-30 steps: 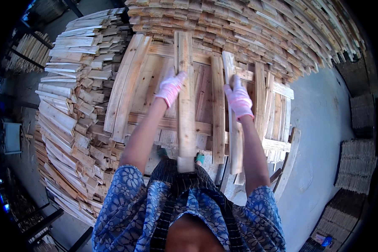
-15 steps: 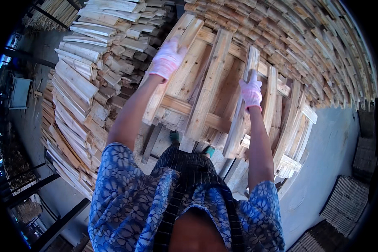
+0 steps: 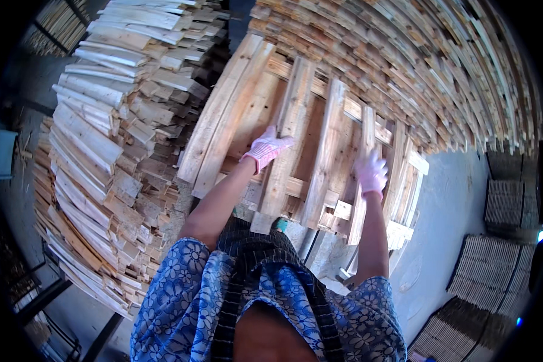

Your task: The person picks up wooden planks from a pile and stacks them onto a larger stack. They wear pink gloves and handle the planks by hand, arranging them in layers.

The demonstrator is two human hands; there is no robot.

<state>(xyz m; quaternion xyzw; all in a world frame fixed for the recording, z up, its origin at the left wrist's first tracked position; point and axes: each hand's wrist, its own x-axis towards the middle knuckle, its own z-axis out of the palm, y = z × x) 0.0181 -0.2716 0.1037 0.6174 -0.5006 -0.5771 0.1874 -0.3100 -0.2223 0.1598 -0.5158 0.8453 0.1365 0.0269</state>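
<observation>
To the left of the slatted wooden frame (image 3: 260,111) in front of you rose a ragged plank stack (image 3: 96,142). At the frame's left side, the paired boards (image 3: 218,108) no longer had your gloved left hand (image 3: 266,149) on them; it had shifted to the second board (image 3: 279,175), though whether it gripped cannot be told. Next, the third board (image 3: 325,151), tilted half a second earlier, lay flat, pale and knotted. Your gloved right hand (image 3: 371,172) had left it for the fourth board (image 3: 360,211); blur hid whether those fingers grasped anything. All these boards lay lengthwise across the frame's crosspieces.
</observation>
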